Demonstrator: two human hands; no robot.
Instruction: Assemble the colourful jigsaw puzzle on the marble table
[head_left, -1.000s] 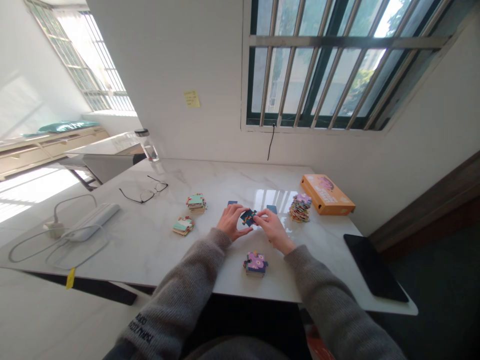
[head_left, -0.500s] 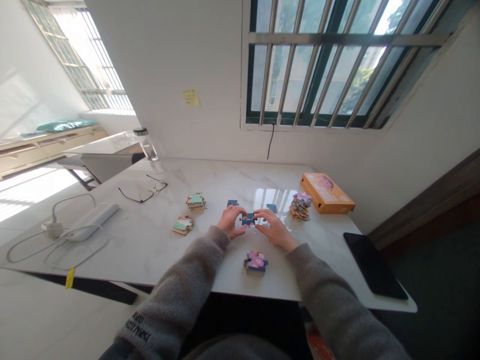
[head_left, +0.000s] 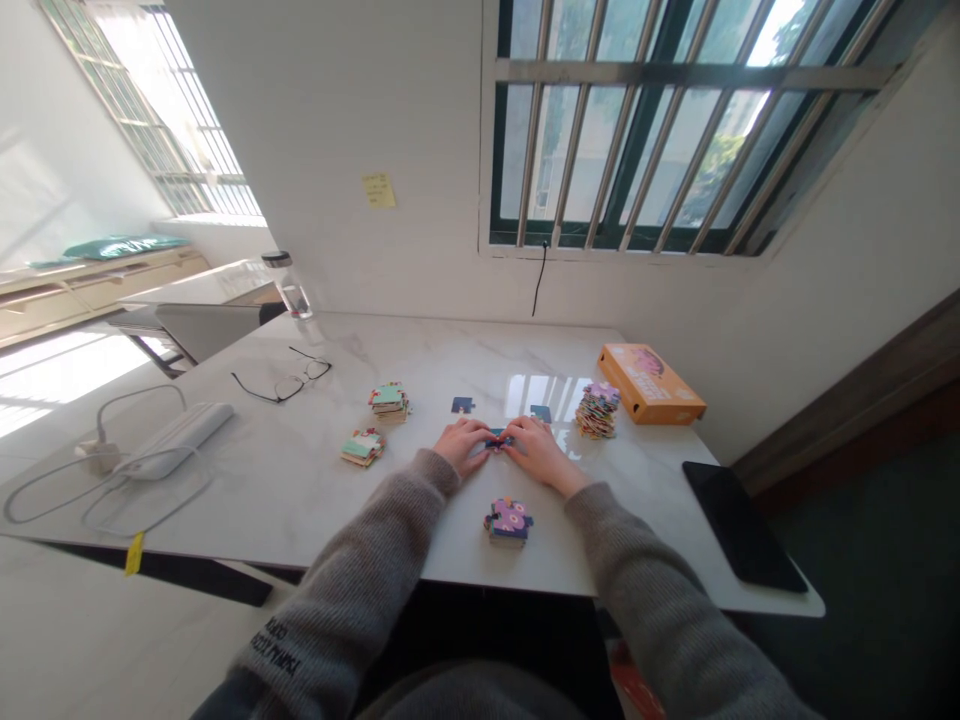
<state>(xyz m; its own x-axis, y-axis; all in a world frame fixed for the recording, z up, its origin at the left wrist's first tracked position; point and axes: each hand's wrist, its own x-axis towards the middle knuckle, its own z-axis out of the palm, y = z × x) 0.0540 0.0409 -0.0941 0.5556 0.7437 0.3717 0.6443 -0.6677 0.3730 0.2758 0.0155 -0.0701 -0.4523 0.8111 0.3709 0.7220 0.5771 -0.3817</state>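
1. Containers: we see an orange box on the worktop, far R, printed top up, contents hidden. A clear bottle w/ dark lid stands far L; we can't tell what's inside.
2. Center: a dark-blue puzzle piece, w/ a bit of purple at its near edge, lies btwn both hands, approx. flat on the worktop, mostly covered by fingers.
3. L hand: fingers bent, thumb and fingertips drawn close tog. on the piece's L side. R hand: same grip, R side.
4. Nearby: a purple-topped stack sits near the front edge, apart from both hands; a loose blue piece lies just beyond the L hand, a 2nd blue piece beyond the R.
5. Vs. 1 sec. ago: the piece was tilted up in the fingers; we now find it lower and flatter, hands nearer tog., the loose blue piece fully uncovered.
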